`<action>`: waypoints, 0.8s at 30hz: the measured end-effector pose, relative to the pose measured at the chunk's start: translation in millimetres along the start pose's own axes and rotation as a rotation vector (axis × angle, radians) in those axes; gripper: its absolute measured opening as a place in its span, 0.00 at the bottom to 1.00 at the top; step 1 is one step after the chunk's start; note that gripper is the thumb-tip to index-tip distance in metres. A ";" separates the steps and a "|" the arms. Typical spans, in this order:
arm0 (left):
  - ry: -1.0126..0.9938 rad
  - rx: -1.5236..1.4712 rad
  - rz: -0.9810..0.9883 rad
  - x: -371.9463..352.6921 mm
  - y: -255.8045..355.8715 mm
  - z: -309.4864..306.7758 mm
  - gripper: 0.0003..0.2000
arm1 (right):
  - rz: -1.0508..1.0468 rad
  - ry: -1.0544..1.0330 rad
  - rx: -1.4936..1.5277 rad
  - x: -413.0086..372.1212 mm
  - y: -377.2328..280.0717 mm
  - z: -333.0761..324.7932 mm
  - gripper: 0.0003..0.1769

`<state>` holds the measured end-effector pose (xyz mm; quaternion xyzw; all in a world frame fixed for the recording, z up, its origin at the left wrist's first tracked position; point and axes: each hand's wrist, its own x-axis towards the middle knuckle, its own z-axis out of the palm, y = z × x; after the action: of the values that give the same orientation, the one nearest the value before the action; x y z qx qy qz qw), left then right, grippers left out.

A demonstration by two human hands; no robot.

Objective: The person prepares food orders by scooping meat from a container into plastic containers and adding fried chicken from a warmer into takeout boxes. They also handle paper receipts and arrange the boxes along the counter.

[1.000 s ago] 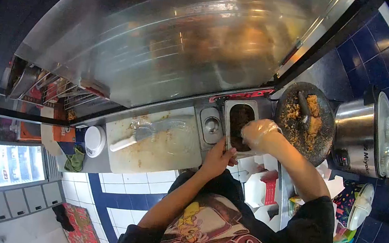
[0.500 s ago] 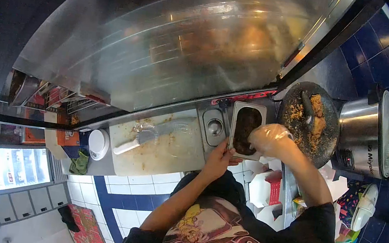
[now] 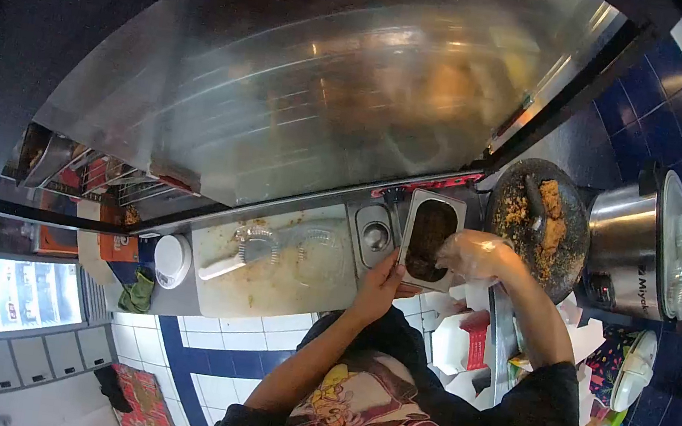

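Observation:
A deep rectangular metal food pan [image 3: 460,214] with dark brown contents [image 3: 432,229] is tilted in front of me. My left hand [image 3: 381,289] grips its near left side, thumb on the wall and fingers beneath. Over its right rim comes my right hand [image 3: 473,255], in a clear plastic glove, with curled fingertips at the dark contents. What those fingers hold, if anything, is hidden. Just right of this hand stands a round stone mortar [image 3: 501,238] with orange-brown crumbly food [image 3: 553,215] and a dark stone pestle [image 3: 535,206] lying in it.
A white cutting board [image 3: 269,298] carries a white-handled knife [image 3: 220,268] and clear plastic lids [image 3: 257,247]. A small metal pan [image 3: 375,236] sits beside it. At right is a steel cooker [image 3: 627,233]; white cartons [image 3: 453,344] stand below. A glass case [image 3: 287,102] rises behind.
My view has shifted slightly. My right hand stays at the food pan, its wrist and fingers slightly changed in angle. My left hand keeps its grip.

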<state>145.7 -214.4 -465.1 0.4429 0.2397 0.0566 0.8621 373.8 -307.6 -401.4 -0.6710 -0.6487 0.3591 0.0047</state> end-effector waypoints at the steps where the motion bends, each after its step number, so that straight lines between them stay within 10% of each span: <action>1: 0.000 -0.030 -0.011 1.2 -0.9 -3.4 0.22 | -0.022 0.034 0.124 -3.7 -2.9 -5.5 0.17; 15: -0.007 -0.119 -0.044 8.4 -19.6 -10.8 0.24 | 0.257 0.377 1.310 -58.4 -1.1 15.0 0.22; 24: 0.568 0.320 -0.055 -121.1 11.0 -115.1 0.15 | 0.262 0.616 1.427 -38.9 -38.0 27.4 0.20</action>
<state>-12.7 -160.5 -469.1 0.5327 0.4882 0.1162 0.6815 331.4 -348.2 -385.2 -0.6460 -0.1466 0.4842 0.5716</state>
